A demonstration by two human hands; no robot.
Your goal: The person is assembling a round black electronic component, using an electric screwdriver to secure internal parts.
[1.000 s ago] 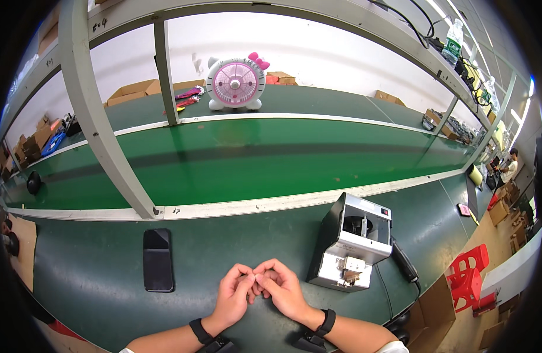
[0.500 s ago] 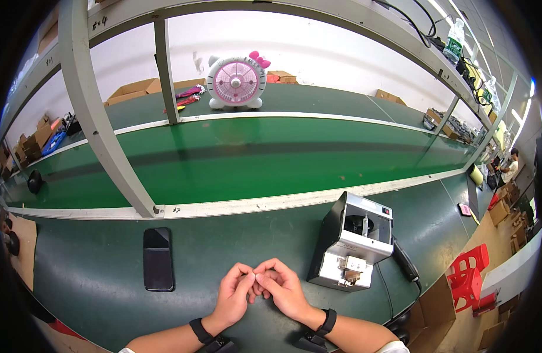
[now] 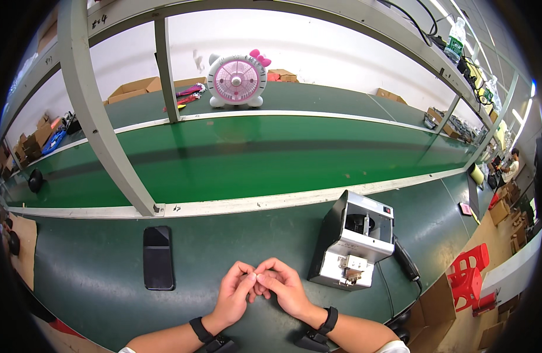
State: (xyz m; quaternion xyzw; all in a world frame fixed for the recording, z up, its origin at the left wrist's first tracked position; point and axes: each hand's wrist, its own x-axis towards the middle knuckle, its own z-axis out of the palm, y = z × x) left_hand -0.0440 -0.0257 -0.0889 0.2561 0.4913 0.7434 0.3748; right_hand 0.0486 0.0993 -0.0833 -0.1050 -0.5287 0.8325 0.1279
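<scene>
The left hand point(image 3: 234, 289) and right hand point(image 3: 284, 289) meet at six o'clock, thumbs and forefingers pinched in one shared grip, perhaps so each can steady the other. I cannot tell whether it closes on some tiny piece; any such piece would sit hidden at those joined fingertips. At two o'clock from them, a silver-and-black benchtop machine point(image 3: 353, 247) stands with its front fixture point(image 3: 354, 270) toward the person, probably for easy right-hand reach. The black smartphone point(image 3: 158, 259) lies flat toward ten o'clock, seemingly laid aside.

Worktop point(image 3: 218, 241) surface shows between phone and machine, leaving room sideways and forward as far as the pale metal rail point(image 3: 253, 206) at twelve o'clock. Rightward, the machine bounds movement; beyond its cord point(image 3: 385, 288), the edge drops toward a cardboard box point(image 3: 432, 315) at four o'clock.
</scene>
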